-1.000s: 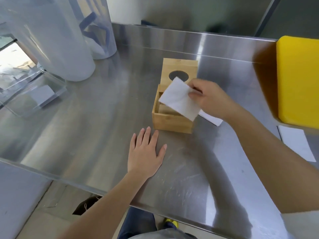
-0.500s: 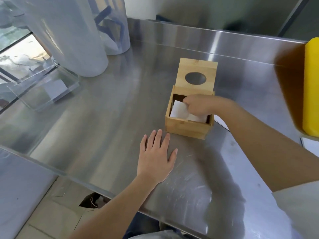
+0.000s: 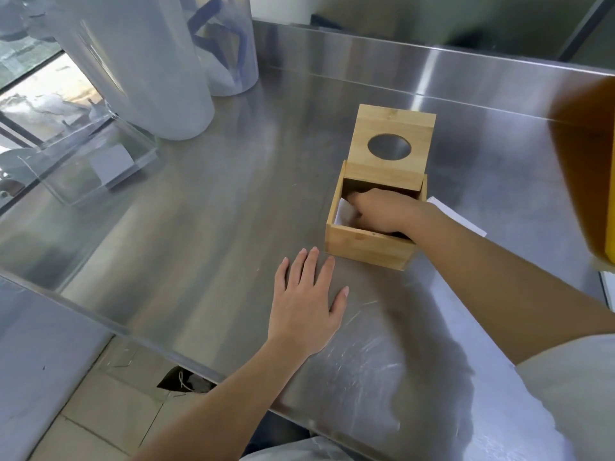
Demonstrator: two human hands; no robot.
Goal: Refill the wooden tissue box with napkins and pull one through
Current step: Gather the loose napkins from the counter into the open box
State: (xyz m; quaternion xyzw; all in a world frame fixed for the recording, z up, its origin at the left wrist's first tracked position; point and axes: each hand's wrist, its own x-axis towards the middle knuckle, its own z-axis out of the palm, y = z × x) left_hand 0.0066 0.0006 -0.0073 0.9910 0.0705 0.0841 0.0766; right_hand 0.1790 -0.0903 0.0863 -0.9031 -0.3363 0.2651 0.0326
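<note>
Napkin [image 3: 346, 211] went from held above the box [image 3: 369, 244] to pushed down inside; right hand [image 3: 382, 212] now deep in, fingers hidden, grip unclear. Left hand [image 3: 304, 302] flat, open on bench [image 3: 199, 211]. Lid [image 3: 389, 141] up; refill underway.

Both forearms are bare to the elbow. A short white fabric sleeve [image 3: 572, 371] covers the right upper arm. Pale clothing [image 3: 293, 452] shows below

Steel counter [image 3: 206, 207], tiled floor [image 3: 100, 424], window [image 3: 36, 78] left.
</note>
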